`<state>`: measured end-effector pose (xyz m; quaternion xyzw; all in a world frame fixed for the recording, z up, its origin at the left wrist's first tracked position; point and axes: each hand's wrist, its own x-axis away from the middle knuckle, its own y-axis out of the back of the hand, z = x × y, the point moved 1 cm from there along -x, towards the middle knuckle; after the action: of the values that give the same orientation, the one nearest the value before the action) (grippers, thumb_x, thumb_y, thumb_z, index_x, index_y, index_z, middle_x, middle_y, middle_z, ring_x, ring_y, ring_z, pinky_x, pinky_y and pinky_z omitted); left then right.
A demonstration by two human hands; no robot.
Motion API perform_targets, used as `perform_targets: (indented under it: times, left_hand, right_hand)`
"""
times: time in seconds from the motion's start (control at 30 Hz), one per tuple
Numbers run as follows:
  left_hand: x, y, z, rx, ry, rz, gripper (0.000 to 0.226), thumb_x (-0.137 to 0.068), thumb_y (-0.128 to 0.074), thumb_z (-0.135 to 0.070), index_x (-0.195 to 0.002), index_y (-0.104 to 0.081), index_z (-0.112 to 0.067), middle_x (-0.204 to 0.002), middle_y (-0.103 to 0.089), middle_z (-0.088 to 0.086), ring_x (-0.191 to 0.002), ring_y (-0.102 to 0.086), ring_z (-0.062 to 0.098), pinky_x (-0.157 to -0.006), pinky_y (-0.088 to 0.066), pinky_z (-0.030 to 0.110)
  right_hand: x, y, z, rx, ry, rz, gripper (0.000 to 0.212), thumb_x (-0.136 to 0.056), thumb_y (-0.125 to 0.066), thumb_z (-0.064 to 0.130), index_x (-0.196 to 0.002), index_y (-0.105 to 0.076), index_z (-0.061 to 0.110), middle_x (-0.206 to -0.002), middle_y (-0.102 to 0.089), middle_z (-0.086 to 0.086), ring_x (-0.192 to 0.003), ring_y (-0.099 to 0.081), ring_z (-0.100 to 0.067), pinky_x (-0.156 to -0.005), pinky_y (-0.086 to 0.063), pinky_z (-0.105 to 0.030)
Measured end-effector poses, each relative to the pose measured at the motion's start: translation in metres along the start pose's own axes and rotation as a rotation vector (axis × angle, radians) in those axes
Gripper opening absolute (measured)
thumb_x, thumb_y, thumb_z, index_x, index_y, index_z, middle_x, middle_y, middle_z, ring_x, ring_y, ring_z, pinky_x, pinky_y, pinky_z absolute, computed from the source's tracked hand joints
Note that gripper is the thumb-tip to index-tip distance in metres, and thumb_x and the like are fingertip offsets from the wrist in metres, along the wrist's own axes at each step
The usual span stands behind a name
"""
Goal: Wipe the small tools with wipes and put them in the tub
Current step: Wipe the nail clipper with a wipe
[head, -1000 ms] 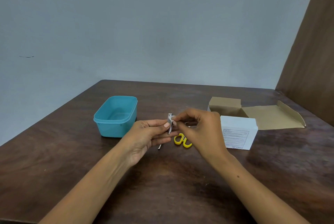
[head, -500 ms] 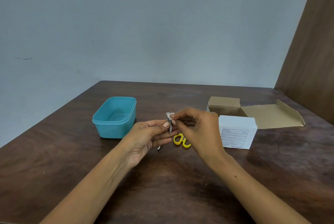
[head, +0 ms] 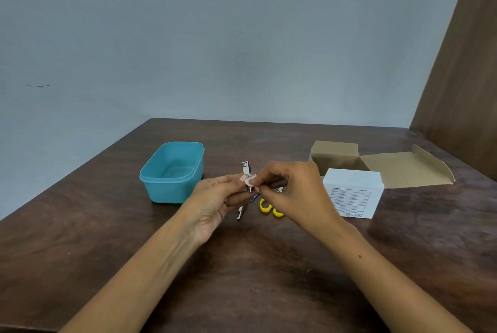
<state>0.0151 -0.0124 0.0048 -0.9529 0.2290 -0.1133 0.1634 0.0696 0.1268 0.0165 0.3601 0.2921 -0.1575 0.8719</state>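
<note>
From the head camera, our right hand (head: 295, 193) covers most of the yellow-handled scissors (head: 270, 207); only two yellow loops peek out below it. A thin metal tool (head: 241, 213) pokes out beneath our left hand (head: 215, 198), hard to identify. Our left fingers grip one nail clipper (head: 247, 171), upright, while our right fingertips pinch one small white wipe (head: 250, 180) against it. Left of the grip, one teal tub (head: 172, 171) sits open, nothing visible inside. To the right, one white box (head: 352, 193), one open cardboard box (head: 376, 164).
</note>
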Motion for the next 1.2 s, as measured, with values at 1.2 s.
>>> perform_targets:
  times: [1.2]
  left_hand:
    - [0.018,-0.001,-0.014,-0.443,-0.318,-0.088,0.021,-0.076,-0.072,0.002,-0.097,-0.071,0.000,-0.079,-0.075,0.011,-0.072,-0.073,0.018,-0.064,-0.058,0.021]
  right_hand:
    - [0.000,0.006,-0.003,0.099,-0.018,-0.203,0.003,-0.081,-0.069,0.013,-0.081,-0.067,0.011,-0.082,-0.069,0.000,-0.072,-0.063,-0.008,-0.065,-0.055,-0.021]
